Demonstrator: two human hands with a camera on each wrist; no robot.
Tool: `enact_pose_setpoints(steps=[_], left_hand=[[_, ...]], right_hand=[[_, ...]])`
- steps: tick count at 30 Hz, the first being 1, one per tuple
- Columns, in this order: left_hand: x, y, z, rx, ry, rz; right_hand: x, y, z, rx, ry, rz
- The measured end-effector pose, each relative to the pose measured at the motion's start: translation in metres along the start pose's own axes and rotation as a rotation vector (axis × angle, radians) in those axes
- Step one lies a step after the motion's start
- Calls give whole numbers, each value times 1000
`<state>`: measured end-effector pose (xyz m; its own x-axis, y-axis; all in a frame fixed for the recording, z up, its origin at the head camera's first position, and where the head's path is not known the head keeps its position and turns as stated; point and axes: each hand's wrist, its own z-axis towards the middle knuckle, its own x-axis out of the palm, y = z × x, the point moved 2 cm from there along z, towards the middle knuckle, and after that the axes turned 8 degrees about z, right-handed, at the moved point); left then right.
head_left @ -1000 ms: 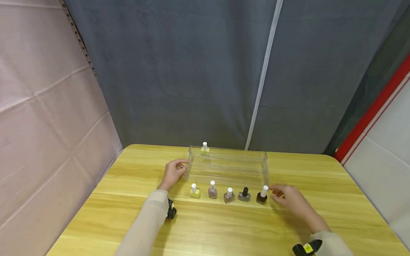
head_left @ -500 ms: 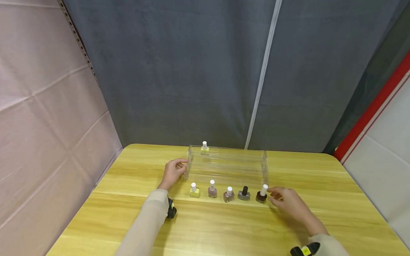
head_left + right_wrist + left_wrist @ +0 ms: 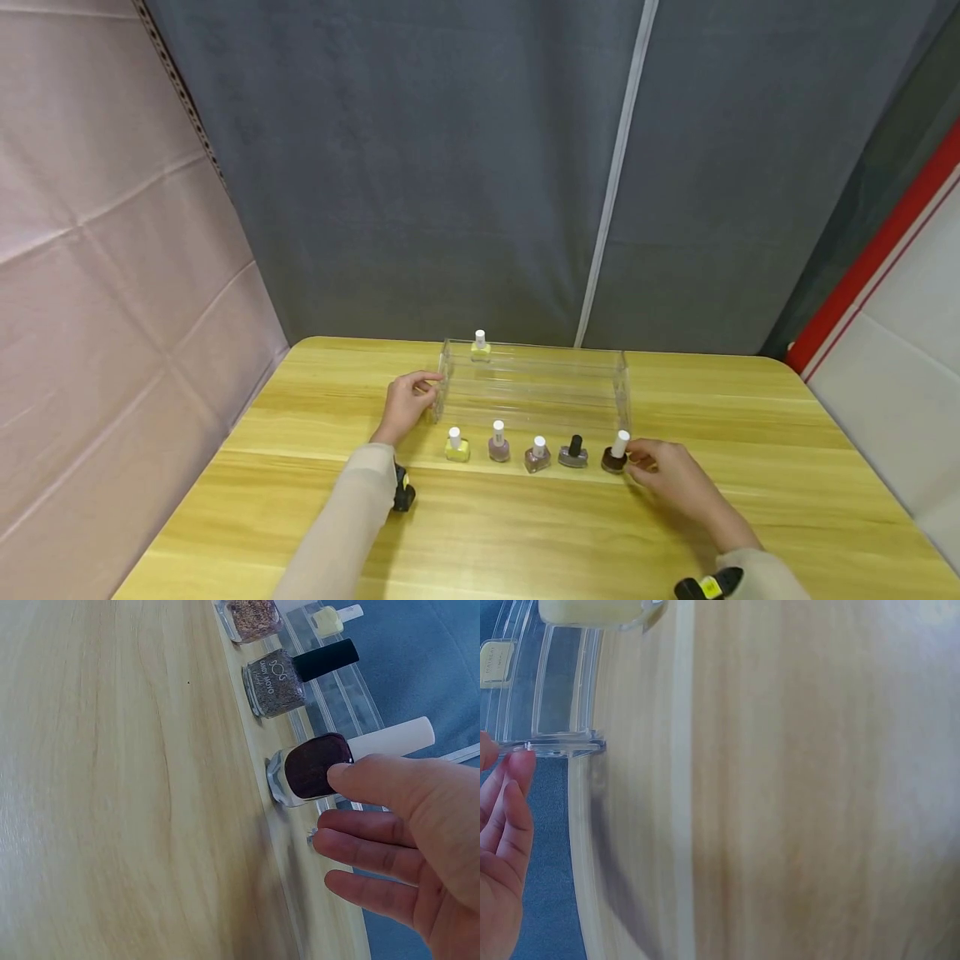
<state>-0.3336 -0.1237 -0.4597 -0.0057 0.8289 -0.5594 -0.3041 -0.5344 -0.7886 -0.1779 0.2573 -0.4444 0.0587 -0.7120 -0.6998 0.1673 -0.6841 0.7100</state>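
Note:
My left hand [image 3: 405,408] is at the left end of a clear acrylic rack [image 3: 532,392], its fingertips [image 3: 521,761] pinching the side panel's edge. To the right, my right hand [image 3: 671,473] is beside a dark nail polish bottle [image 3: 319,765] with a white cap. Its thumb overlaps the bottle's side in the right wrist view, while three loosely bent fingers [image 3: 367,859] stay off it; the index finger is hidden there. The bottle stands upright on the table, at the right end of a row of bottles before the rack.
The row also holds a yellow bottle [image 3: 457,450], a mauve one [image 3: 498,448], a brownish glitter one [image 3: 537,459] and a black-capped grey one [image 3: 573,456]. Another yellow bottle [image 3: 481,352] stands on the rack's back left tier. A grey curtain [image 3: 420,167] hangs behind the wooden table [image 3: 480,542].
My right hand has shifted slightly left, closer to the dark nail polish bottle. My left hand stays on the rack, and the bottles keep their places.

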Motion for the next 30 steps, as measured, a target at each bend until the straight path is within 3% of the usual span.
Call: enact_pose_setpoints(steps=[30], left_hand=[[2, 4, 0, 18, -17, 7]], right_hand=[[11, -6, 2, -3, -74, 19]])
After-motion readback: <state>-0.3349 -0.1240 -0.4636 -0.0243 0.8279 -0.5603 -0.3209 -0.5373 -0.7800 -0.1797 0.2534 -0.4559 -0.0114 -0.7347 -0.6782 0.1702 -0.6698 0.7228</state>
